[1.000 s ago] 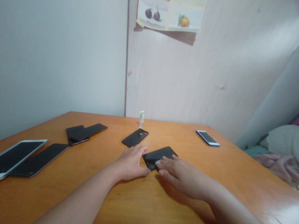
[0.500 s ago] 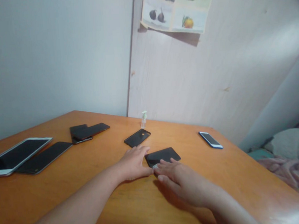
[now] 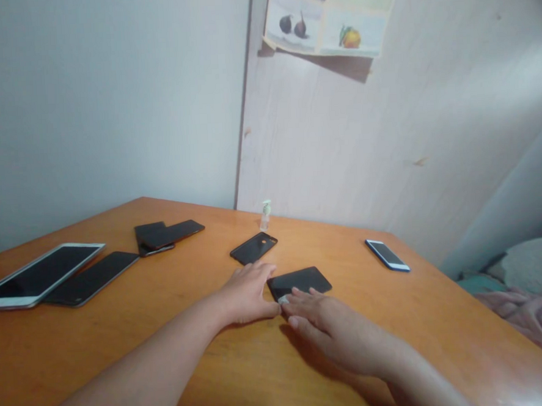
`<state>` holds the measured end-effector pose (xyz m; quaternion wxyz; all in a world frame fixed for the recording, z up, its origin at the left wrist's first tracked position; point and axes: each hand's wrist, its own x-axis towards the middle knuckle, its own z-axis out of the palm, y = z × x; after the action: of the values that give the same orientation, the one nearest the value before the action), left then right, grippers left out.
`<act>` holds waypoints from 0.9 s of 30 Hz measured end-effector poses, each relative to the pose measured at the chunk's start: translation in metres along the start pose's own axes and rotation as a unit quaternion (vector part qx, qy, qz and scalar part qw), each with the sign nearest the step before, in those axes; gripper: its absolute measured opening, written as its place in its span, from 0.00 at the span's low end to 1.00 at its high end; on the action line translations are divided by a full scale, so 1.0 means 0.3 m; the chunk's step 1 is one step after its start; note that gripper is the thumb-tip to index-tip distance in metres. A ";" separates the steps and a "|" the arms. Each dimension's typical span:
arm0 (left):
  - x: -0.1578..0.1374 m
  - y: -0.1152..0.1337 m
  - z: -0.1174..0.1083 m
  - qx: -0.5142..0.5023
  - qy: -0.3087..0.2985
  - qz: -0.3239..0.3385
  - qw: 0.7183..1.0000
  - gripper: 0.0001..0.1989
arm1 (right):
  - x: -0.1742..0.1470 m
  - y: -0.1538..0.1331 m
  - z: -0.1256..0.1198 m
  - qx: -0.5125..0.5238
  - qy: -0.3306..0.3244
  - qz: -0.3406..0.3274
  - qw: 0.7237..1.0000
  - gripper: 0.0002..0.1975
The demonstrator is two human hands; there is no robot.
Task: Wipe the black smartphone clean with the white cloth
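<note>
Here we are at the middle of the orange-brown table, and the black phone lies flat, dark face up, just in front of both hands. The left hand brackets its left end, thumb spread well away from the fingers: thumb at the near corner, fingertips by the far one. Whether they actually squeeze, I can't tell. Over on the near side, the right hand lies low, fingers stretched and slightly parted, thumb apart, fingertips over a small white scrap near the left end of the phone. Pinched or just pressed down? The underside is hidden.

What makes this work well, I'd judge, is sharing the jobs: left hand as a firm stop, right hand pressing evenly with flat fingertips. Glossy faces probably slide easily on smooth wood, so a push toward the braced left end should be safer than one away from it. Keep the left thumb clear of the scrap, too; the two are very close there.

Around them: a black case just beyond the left hand, a small pump bottle standing behind it, a white-faced phone far right, and a white tablet off left, well apart.
</note>
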<state>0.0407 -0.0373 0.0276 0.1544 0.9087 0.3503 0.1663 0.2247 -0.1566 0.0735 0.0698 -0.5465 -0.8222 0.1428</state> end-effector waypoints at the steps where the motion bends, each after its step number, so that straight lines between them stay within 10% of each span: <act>1: -0.001 0.000 0.000 0.001 0.000 0.001 1.000 0.35 | -0.002 0.007 -0.005 0.003 -0.004 0.004 1.000 0.22; 7: 0.002 -0.010 0.009 0.006 -0.001 0.005 1.000 0.36 | 0.012 0.130 -0.011 -0.081 0.056 0.169 0.981 0.23; 16: -0.004 -0.012 0.014 0.014 0.024 0.023 0.999 0.35 | 0.025 0.021 0.020 0.027 0.032 0.029 0.999 0.22; 27: -0.008 0.063 0.047 -0.074 0.067 0.088 0.991 0.23 | 0.035 0.016 0.034 0.131 0.099 0.007 0.986 0.16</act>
<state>0.0558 -0.0548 0.0218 0.1824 0.9090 0.2652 0.2648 0.2222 -0.1467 0.0619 0.2207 -0.5502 -0.7815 0.1945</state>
